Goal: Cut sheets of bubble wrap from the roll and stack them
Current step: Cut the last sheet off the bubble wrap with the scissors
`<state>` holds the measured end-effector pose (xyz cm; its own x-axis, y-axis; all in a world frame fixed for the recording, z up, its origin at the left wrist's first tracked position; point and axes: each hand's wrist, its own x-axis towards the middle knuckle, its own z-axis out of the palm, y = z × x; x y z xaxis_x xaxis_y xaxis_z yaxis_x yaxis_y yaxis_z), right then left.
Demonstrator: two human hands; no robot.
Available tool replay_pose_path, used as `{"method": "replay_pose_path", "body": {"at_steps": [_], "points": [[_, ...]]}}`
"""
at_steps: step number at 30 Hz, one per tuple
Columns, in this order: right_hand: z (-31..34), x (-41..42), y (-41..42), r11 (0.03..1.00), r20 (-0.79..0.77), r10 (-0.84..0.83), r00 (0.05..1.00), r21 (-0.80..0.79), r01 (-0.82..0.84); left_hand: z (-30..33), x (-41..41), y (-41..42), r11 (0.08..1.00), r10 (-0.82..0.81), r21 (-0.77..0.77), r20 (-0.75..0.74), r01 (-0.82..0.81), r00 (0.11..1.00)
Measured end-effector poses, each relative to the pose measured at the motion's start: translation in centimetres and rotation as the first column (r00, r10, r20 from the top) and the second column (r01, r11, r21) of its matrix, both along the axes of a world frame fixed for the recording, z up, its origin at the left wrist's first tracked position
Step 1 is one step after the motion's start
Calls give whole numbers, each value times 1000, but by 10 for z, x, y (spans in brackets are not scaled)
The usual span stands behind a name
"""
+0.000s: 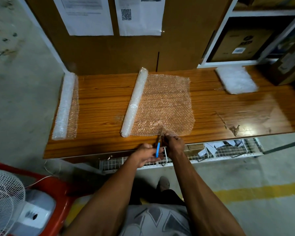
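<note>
A bubble wrap roll lies across the middle of the wooden table, with a sheet unrolled to its right. My left hand grips a blue-handled cutter at the table's front edge; its blade meets the near edge of the sheet. My right hand pinches the sheet's near edge just right of the blade. A stack of cut sheets sits at the back right of the table.
A second bubble wrap roll lies at the table's left end. Cardboard with taped papers stands behind. A shelf with boxes is at right. A fan and red chair stand at lower left.
</note>
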<state>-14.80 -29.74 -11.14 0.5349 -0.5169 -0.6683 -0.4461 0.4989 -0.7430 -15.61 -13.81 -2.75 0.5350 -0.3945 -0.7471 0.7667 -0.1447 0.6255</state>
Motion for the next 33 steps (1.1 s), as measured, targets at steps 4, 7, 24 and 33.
{"method": "replay_pose_path", "body": {"at_steps": [4,7,24,33], "points": [[5,-2,-1,1000,-2,4,1000,21,-3,0,0,-3,998,30,-47,-17,-31,999],[10,-4,-3,1000,-1,11,1000,13,-11,2,2,-4,997,27,-72,-48,-30,998],[24,-9,-19,986,-3,167,986,20,-167,22,32,-32,998,56,-32,-87,-59,995],[70,-14,-30,945,-131,308,942,-72,-319,19,40,-39,998,66,6,-72,-66,995]]}}
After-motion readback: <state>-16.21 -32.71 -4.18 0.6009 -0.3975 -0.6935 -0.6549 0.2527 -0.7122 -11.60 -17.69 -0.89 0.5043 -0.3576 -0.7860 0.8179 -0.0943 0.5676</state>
